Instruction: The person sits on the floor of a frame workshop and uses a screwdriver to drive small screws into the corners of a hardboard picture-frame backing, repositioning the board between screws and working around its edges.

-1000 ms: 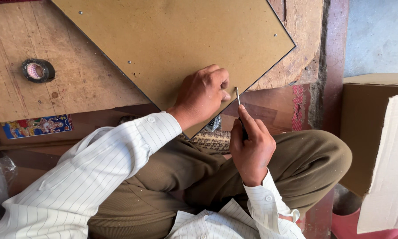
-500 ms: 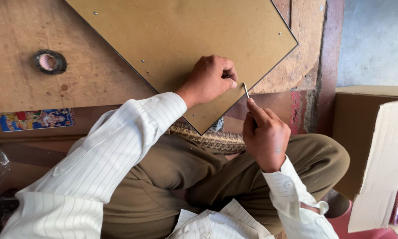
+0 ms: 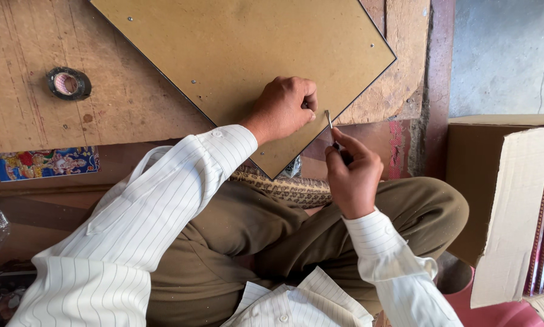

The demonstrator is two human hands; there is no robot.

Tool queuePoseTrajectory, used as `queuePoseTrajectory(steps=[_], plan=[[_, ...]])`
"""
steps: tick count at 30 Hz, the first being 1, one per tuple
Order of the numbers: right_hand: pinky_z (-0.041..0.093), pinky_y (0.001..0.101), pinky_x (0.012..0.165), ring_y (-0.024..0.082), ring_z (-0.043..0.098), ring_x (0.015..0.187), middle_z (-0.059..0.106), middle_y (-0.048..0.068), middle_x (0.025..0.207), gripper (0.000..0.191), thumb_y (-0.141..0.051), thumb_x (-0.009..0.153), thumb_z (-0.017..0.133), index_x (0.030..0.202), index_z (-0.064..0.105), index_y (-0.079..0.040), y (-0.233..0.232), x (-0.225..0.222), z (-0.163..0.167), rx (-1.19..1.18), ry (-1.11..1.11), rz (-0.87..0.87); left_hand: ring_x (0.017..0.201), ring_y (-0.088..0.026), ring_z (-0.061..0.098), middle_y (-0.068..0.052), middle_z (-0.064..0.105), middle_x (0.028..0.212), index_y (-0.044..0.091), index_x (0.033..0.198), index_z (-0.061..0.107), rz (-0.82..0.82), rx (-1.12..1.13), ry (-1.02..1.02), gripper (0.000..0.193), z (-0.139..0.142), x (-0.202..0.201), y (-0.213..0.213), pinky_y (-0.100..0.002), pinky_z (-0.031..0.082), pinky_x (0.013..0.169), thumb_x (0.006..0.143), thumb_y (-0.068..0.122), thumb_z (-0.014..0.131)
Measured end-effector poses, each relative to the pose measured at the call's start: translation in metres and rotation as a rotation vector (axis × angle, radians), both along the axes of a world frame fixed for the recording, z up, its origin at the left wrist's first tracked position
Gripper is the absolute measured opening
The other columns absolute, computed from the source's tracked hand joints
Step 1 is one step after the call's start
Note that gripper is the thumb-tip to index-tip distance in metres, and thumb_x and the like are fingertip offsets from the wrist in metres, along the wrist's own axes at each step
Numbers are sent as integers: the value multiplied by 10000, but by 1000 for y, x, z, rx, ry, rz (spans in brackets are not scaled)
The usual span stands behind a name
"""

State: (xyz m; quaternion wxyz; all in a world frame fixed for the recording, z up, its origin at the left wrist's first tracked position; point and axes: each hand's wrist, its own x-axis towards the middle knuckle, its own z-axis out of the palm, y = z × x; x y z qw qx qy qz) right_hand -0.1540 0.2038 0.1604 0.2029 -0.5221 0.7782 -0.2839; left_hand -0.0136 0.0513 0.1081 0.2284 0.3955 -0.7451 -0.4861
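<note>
- My only view sits on the person's head, looking steeply down, close over the lap.
- The brown board point(image 3: 248, 66) on the wooden bench point(image 3: 24, 91) fills the far half; knees lie near, cardboard box point(image 3: 502, 200) at right.

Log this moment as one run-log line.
left hand: pressing on brown board | right hand: holds thin metal tool at board edge | tape roll: apart, on workbench

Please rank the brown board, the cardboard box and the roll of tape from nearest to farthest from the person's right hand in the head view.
From the right hand:
1. Brown board: just above-left, its edge by the fingers.
2. Cardboard box: off to the right.
3. Roll of tape: far left on the wooden table.
</note>
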Motion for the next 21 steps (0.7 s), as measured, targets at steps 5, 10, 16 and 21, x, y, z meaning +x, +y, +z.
queuePoseTrajectory(steps=[5,10,16,21], plan=[[520,391,509,264,649,497,722,99,744,487,-80,809,727,1295,763,-87,-10,-20,22,142,863,576,802,-285,735,-95,749,817,67,768,686,-13,-58,29,104,-4,0,0,-415,580,737,718,52,776],[558,399,626,293,694,675,745,110,906,408,-85,864,707,1268,758,-108,-8,2,15,-28,634,345,801,-301,732,-106,744,824,73,761,677,4,-60,13,83,-5,4,-2,-427,576,736,733,46,751],[558,373,614,241,672,579,705,114,755,361,-128,892,705,1247,773,-114,-6,4,3,68,133,-37,815,-314,727,-109,743,825,71,751,666,-9,-95,40,82,-9,0,0,-435,573,735,724,40,737],[501,368,481,212,631,482,725,61,771,474,-89,858,696,1327,763,-105,-10,-21,22,101,943,569,810,-321,728,-112,739,816,78,744,666,-12,-124,52,80,-12,-4,1,-440,570,746,726,44,736]])
